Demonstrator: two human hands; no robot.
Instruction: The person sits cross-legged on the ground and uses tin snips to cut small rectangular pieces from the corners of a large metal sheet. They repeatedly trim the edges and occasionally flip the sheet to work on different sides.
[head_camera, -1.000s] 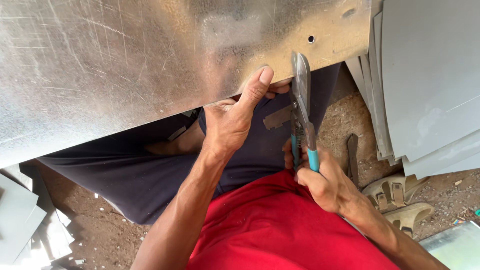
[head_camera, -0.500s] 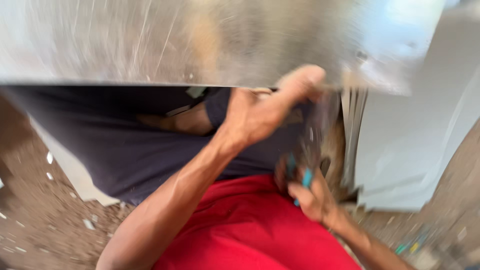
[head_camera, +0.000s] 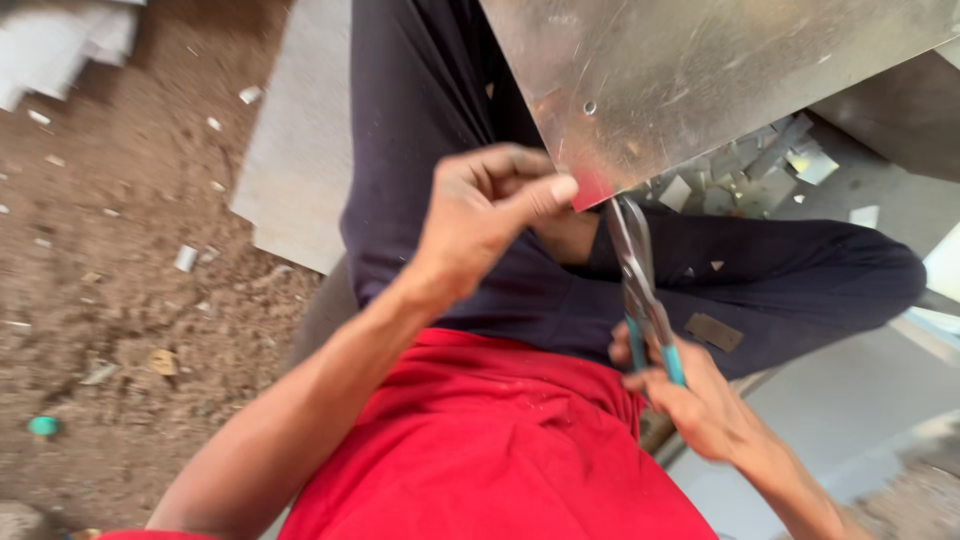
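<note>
Left hand (head_camera: 480, 215) pinching the metal sheet (head_camera: 700, 80) corner — right hand (head_camera: 690, 400) fingers clamped on half-hidden tin snips (head_camera: 638, 280).

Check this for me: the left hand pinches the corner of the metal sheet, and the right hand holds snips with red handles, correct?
Nearly. In the head view the left hand does pinch the metal sheet corner, but the snips in the right hand have teal handles, not red.

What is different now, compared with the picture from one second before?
The metal sheet has turned: a corner now points down at the snips, whose blades meet it. The left hand still pinches the edge; the right hand still holds the teal handles.
</note>
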